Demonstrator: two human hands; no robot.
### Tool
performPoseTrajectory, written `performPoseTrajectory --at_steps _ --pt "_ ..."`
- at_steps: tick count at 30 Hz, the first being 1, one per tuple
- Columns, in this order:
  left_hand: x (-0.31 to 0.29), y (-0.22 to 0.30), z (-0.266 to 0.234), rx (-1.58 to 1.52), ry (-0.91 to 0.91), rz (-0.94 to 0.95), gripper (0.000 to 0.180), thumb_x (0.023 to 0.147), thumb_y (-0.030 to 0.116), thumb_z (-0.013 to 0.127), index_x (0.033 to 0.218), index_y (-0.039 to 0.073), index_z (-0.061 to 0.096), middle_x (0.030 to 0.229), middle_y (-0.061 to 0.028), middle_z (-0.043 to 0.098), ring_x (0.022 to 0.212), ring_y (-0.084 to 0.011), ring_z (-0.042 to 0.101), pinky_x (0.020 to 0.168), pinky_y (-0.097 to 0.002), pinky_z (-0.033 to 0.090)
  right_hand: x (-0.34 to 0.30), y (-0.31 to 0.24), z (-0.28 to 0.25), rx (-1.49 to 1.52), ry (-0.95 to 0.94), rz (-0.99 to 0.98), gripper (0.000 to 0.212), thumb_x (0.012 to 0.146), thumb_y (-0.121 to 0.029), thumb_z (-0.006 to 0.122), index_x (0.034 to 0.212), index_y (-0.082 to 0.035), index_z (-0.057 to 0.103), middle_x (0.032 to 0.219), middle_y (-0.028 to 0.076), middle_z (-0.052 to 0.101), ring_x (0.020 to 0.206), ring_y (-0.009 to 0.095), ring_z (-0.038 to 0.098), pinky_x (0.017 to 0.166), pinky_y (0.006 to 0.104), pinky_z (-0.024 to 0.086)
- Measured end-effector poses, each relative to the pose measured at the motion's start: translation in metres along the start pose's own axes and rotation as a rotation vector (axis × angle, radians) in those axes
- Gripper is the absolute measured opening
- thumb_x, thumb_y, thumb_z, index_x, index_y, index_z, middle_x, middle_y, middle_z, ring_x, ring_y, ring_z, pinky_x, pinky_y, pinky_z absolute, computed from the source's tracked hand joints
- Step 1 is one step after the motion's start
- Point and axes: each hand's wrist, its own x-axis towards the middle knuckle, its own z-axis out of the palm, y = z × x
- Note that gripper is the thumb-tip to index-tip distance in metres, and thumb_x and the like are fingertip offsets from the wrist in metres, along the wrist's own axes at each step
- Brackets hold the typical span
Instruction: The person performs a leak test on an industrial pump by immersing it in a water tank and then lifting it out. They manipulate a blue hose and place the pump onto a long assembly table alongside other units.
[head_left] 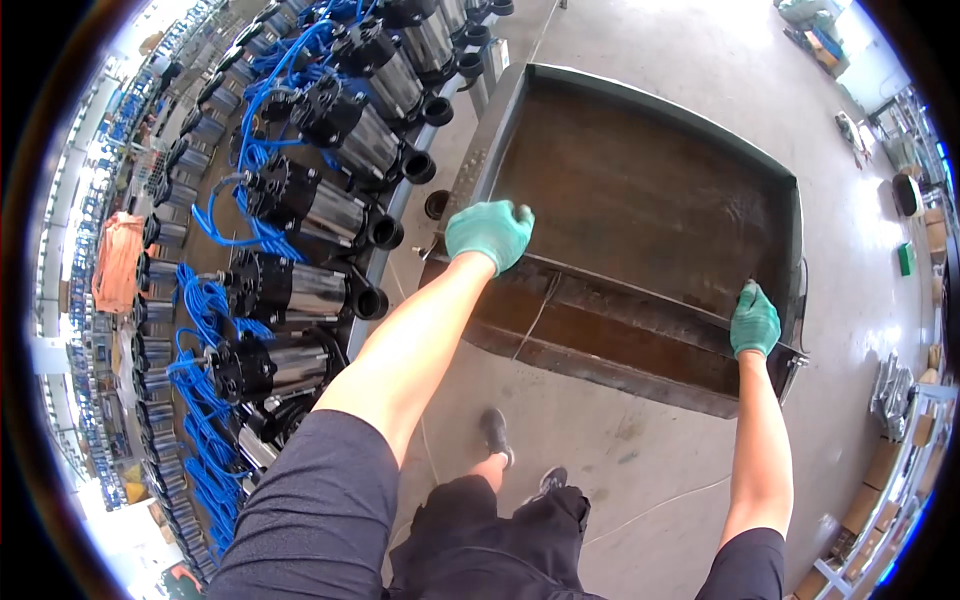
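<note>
A large, shallow, dark metal cart [640, 170] with a raised rim stands in front of me. A dark crossbar [640, 293] runs along its near side, above a lower ledge. My left hand [490, 236], in a green glove, is closed over the bar near the cart's left corner. Also green-gloved, my right hand [755, 324] is closed round the bar near the right corner. Both arms are stretched forward. The undersides of my fingers are mostly hidden. Brown stains and scuffs mark the cart's bed.
Close on the left, several black-and-silver pumps [315, 205] lie in a row with coiled blue cables [210, 430]. An orange bundle [118, 262] lies farther left. Shelves with cardboard boxes [880, 465] line the right side. Concrete floor [640, 480] surrounds the cart and my feet.
</note>
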Motion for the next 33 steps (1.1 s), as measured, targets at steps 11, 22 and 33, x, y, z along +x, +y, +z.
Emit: performPoseTrajectory --at_steps 11,22,33 --pt "0.002 0.001 0.006 0.008 -0.015 -0.028 0.046 0.105 0.049 0.050 0.099 0.012 0.076 0.101 -0.0167 0.078 0.098 -0.0387 0.074 0.088 -0.0523 0.057 -0.008 -0.001 -0.001 0.071 0.104 -0.091 0.043 0.110 -0.040 0.047 0.099 -0.008 0.075 0.097 0.017 0.076 0.087 0.039 0.073 0.077 0.0485 0.059" --pt "-0.006 -0.001 -0.011 -0.101 -0.043 -0.058 0.046 0.100 0.050 0.052 0.100 0.013 0.079 0.101 -0.0152 0.079 0.097 -0.0362 0.075 0.086 -0.0521 0.058 -0.007 -0.011 -0.018 0.062 -0.153 -0.027 0.050 0.111 -0.046 0.041 0.120 -0.011 0.076 0.114 0.018 0.077 0.103 0.040 0.073 0.088 0.0504 0.059" --pt "-0.033 -0.036 -0.010 -1.171 0.400 0.085 0.021 0.100 0.026 0.070 0.103 0.005 0.067 0.090 -0.0159 0.069 0.086 -0.0357 0.067 0.080 -0.0432 0.053 0.007 0.002 0.008 -0.082 -0.092 -0.194 0.050 0.113 -0.039 0.038 0.107 -0.002 0.072 0.102 0.024 0.075 0.093 0.044 0.072 0.082 0.0535 0.057"
